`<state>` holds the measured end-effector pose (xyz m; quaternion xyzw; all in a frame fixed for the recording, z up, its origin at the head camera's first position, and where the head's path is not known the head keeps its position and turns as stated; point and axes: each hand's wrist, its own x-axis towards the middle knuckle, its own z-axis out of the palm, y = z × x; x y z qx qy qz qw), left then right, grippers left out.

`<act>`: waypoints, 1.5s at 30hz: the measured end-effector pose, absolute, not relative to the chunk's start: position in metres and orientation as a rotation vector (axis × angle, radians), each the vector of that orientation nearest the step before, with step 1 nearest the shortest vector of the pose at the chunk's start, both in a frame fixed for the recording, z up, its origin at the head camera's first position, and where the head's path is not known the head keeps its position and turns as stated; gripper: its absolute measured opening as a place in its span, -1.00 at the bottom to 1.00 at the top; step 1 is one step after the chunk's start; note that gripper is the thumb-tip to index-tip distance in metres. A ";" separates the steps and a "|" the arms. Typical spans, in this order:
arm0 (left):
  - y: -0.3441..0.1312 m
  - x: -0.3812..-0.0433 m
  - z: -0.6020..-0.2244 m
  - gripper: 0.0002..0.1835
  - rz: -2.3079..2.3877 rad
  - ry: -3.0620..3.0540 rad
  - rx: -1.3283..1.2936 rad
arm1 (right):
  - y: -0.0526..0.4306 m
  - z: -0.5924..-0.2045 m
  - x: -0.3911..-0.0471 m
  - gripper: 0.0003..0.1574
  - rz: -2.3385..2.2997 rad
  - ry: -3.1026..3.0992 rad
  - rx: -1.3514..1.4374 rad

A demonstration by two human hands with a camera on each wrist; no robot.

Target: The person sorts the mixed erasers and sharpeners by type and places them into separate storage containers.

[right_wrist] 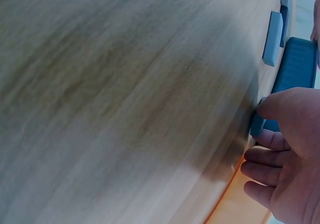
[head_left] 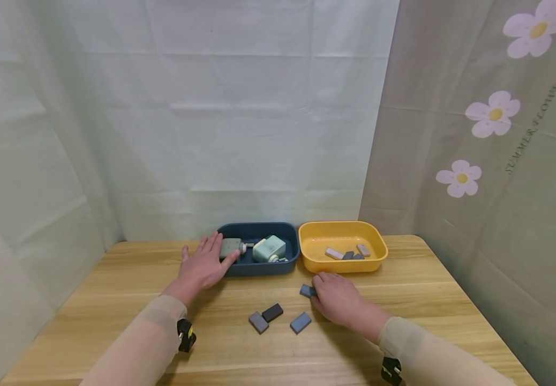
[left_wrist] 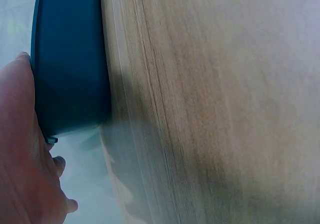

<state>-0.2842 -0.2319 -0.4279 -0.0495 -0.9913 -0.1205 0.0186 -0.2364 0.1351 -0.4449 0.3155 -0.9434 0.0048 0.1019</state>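
My left hand [head_left: 203, 266] rests on the left rim of a navy blue bin [head_left: 258, 271], its fingers straight and spread. In the left wrist view the hand lies along the bin's upper edge. Inside the bin lie a grey-green bottle [head_left: 230, 247] and a pale mint pump bottle [head_left: 269, 249]. My right hand [head_left: 339, 300], low over the table in front of a yellow bin [head_left: 343, 266], pinches a small blue rectangular block [head_left: 307, 290] between thumb and index finger. The other fingers are loosely bent in the right wrist view.
On the wooden table [head_left: 220, 354] lie a blue-grey block [head_left: 300, 323], a black block [head_left: 272, 312] and a brownish-grey block [head_left: 258, 323]. The yellow bin holds several small blocks [head_left: 334, 253]. Fabric curtains [head_left: 258, 134] stand behind and at both sides.
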 end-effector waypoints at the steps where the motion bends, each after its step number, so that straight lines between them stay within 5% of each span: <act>1: -0.232 -0.284 -0.428 0.15 -0.373 -3.079 -0.153 | 0.135 -0.445 -0.236 -0.66 0.015 -2.787 0.928; 45: -0.233 -0.283 -0.428 0.15 -0.383 -3.083 -0.161 | 0.157 -0.415 -0.227 -0.67 0.131 -2.585 0.946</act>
